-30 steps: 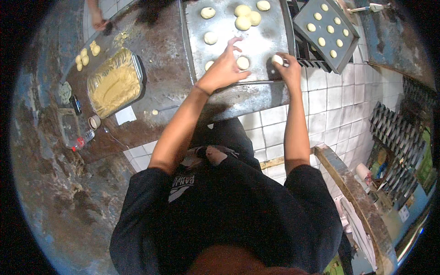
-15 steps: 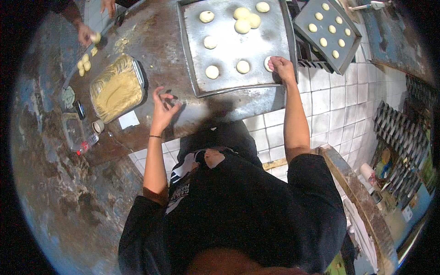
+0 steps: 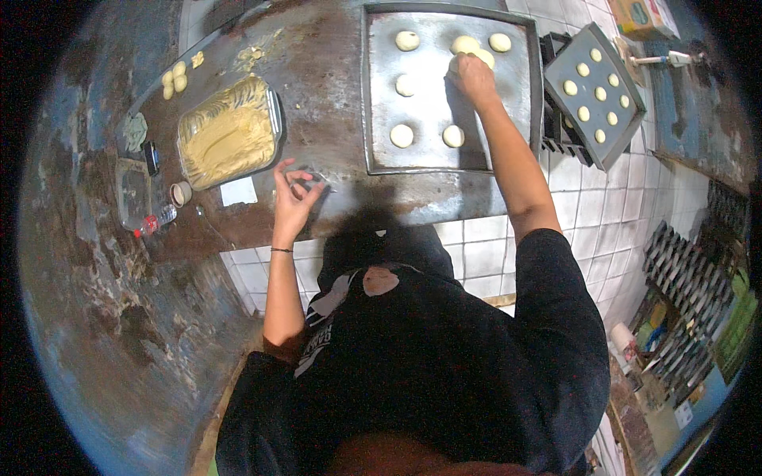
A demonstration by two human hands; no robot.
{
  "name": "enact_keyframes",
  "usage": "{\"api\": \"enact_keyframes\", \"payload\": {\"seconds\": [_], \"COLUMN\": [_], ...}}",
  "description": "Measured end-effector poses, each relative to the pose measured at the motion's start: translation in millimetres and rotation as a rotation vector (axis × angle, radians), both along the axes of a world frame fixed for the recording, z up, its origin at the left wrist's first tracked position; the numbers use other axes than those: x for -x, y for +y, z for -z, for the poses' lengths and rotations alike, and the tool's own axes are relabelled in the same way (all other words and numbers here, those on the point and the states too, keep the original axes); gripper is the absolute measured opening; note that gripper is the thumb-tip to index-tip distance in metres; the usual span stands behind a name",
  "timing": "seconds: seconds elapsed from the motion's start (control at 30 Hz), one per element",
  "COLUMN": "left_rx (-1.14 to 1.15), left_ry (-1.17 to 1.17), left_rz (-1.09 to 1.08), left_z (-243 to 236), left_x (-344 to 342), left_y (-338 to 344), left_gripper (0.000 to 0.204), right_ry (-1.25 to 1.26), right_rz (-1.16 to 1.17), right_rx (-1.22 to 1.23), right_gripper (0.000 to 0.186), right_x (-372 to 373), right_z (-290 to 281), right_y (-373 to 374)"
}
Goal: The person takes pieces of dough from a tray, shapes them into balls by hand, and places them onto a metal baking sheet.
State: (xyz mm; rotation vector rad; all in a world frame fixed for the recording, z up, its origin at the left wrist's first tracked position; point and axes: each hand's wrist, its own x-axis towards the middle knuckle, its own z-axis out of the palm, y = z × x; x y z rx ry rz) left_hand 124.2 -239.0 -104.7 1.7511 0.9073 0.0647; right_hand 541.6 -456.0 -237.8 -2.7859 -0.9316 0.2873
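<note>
My right hand (image 3: 475,79) reaches over a square metal baking tray (image 3: 429,163), its fingers closed at a cluster of pale dough balls (image 3: 465,44). The fingers partly hide the ball they grip. Other round dough balls (image 3: 402,136) sit spaced apart on the tray; my forearm covers its near right part. My left hand (image 3: 294,198) hovers above the table's near edge, fingers loosely bent and apart. A greyish shape beside its fingertips is too unclear to name. Left of it stands a clear rectangular dish (image 3: 276,119) of yellow paste, finger-streaked along its sides.
Several dough balls (image 3: 179,82) and yellow scraps (image 3: 251,57) lie at the far left. A small cup (image 3: 181,193), a white paper (image 3: 238,191), a phone (image 3: 151,158) and a plastic bottle (image 3: 156,220) lie near the dish. A second tray of dough balls (image 3: 627,125) rests tilted at right.
My right hand has gone from the ball at the tray's near right corner to the far cluster. The view has shifted, and another person's hands at the far left are out of view.
</note>
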Motion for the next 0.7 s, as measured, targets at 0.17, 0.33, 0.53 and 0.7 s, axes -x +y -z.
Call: {"api": "enact_keyframes", "payload": {"seconds": [0.17,0.33,0.53,0.7], "left_rx": [0.050,0.366,0.492,0.368], "left_ry": [-0.095,-0.290,-0.435,-0.654], "left_rz": [-0.032,-0.083,-0.085,-0.301], "left_z": [-1,14,-15,-60], "left_x": [6,-30,-100,-80], "left_y": [10,16,-21,3], "left_gripper": [0.071,0.050,0.049,0.048], "right_ry": [0.122,1.138,0.997,0.860], "right_rz": [0.062,0.097,0.038,0.069], "right_rx": [-0.035,-0.444,-0.758,-1.164], "right_gripper": [0.029,0.031,0.031,0.030], "right_x": [-5,34,188,276], "right_z": [8,-69,-163,-207], "right_y": [6,-4,45,115]}}
